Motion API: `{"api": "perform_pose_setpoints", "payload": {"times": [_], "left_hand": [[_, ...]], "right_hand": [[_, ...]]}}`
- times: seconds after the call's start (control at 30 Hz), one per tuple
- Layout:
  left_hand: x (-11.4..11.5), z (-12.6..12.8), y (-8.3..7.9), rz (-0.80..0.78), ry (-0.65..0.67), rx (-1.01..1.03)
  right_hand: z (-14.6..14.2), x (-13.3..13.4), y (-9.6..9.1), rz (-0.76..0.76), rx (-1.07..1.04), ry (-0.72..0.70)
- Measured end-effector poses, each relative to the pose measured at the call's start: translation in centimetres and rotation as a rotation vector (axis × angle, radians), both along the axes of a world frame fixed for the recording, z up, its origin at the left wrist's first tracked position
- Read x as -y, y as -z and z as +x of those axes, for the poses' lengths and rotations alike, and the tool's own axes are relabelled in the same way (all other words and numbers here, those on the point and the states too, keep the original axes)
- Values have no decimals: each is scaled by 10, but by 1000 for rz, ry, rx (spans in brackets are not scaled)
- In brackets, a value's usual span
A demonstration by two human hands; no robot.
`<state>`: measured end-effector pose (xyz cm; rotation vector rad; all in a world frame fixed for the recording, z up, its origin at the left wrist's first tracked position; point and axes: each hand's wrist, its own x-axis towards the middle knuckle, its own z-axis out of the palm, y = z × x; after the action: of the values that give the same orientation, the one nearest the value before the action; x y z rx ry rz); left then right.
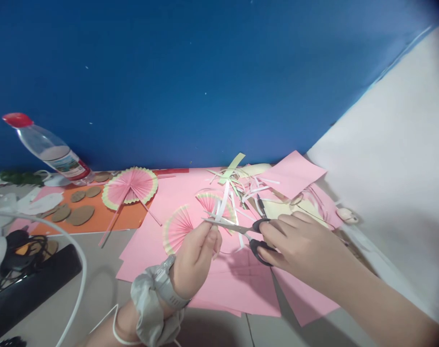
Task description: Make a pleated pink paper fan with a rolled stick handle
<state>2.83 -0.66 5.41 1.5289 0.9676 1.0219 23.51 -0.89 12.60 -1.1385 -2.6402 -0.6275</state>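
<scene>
A blue panel [205, 96] stood beyond both my hands, and pink paper sheets [241, 289] lay beneath them, probably as a working layer over the tiles. Far to the left of my left hand, the plastic bottle [65, 159] with its red cap stood back against the panel, perhaps to be out of my way. Nearer that hand rested a pleated pink fan [134, 185] with a yellow-green rim, its slim sticks toward me.

My right hand [295, 236] was curled on the black handles of the scissors [245, 231], thumb and fingers through the loops, I judged for control of the blades. My left hand [197, 253] had its fingertips pinched together on a white paper strip [225, 200], seemingly to steady it close to the metal.

The scissors were between my hands, above the pink paper. Their long axis ran crosswise, tips pointing left at my left fingertips. The strip rose from that pinch, slanting away from me and slightly right; I couldn't tell whether the blades touched it.
</scene>
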Motion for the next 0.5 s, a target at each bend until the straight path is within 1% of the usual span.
{"api": "perform_pose_setpoints", "payload": {"times": [0.27, 0.4, 0.5], "left_hand": [[-1, 1, -1, 16, -4, 5], [-2, 1, 0, -3, -8, 34], [-4, 1, -1, 11, 0, 32]], "right_hand": [[-2, 2, 1, 9, 2, 45], [-2, 3, 1, -16, 0, 34], [-2, 3, 1, -31, 7, 33]]}}
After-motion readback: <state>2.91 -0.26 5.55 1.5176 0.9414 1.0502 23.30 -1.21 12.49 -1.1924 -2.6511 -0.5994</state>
